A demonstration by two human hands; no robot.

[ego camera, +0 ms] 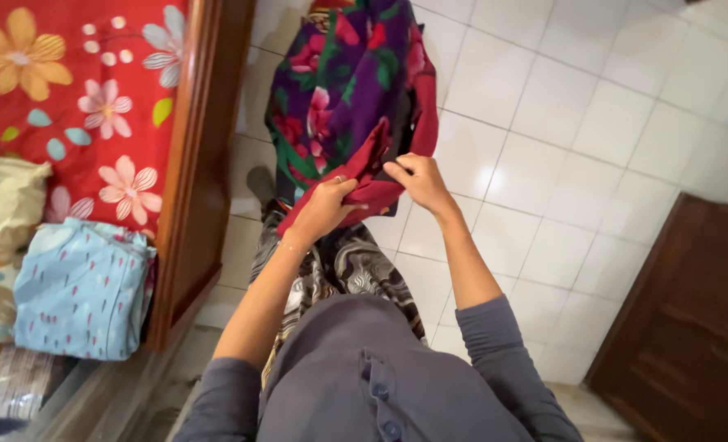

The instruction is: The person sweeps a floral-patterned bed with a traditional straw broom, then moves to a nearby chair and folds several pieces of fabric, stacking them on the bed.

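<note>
Nearest, the left hand [324, 206] has its grip closed on the red edge of a flowered purple cloth [343, 90], a ring showing on one finger. Just beside it, the right hand [419, 182] pinches the same red edge between fingers and thumb. The cloth hangs in front of the person, above the white tiled floor [576, 147]. Left, folded light blue fabric [81, 288] lies on the bed's red flowered sheet [77, 90].

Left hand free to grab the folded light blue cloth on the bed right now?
Probably not: the left hand is gripping the purple floral cloth together with the right hand. The blue cloth lies apart, on the bed beyond its wooden rail.
</note>
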